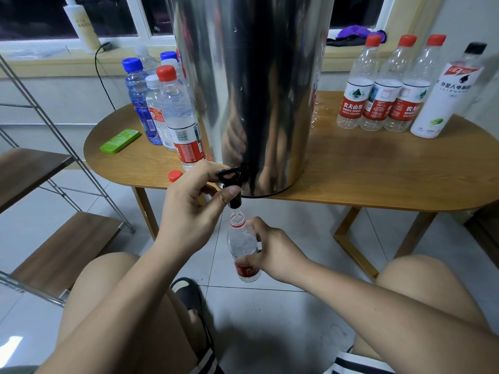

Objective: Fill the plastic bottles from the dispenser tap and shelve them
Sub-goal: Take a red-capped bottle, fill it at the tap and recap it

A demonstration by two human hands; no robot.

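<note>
Two hands busy | right hand (275,252) grips bottle (241,244) mid-body, its open mouth just under tap (234,182) | left hand (191,206) curls round tap lever | risk: narrow mouth drifts off the spout, water hits floor; late release overfills | loose cap (175,175) near table (378,179) edge may roll off | shelf (29,168) at left, shelving not yet done

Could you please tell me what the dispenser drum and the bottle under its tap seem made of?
The dispenser drum looks like polished stainless steel, given its silvery, mirror-like reflections. The bottle seems thin clear plastic: its wall is see-through, with a red printed label.
</note>
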